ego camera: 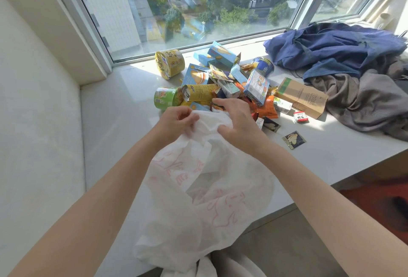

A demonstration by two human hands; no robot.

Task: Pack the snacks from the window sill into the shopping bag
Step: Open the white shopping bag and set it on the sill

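Both hands are at the mouth of the thin, crinkly white plastic shopping bag with pink print (pixel 198 201): left hand (pixel 176 122) pinches the bunched rim, right hand (pixel 237 120) grips it right alongside. The bag sags over the front edge of the glossy white window sill (pixel 123 100). The heap of snacks (pixel 223 84) (round tubs, cardboard boxes, shiny foil packets) sits just behind the hands
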